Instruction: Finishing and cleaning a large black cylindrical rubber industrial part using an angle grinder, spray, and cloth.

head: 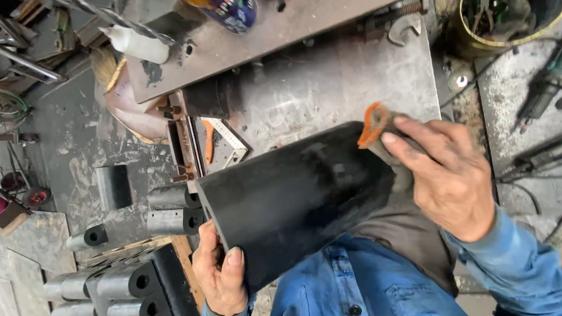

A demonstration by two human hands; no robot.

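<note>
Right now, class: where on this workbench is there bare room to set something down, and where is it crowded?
Bare steel shows on the bench plate, between the raised metal bar and the black block held by the left hand and right hand. Crowded: the power tools at right, and the stacked black pieces at lower left.

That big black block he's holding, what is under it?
Under the black block lie the grey metal workbench and a blue shirt. The left hand grips its near end. Whatever lies directly beneath is covered.
</note>
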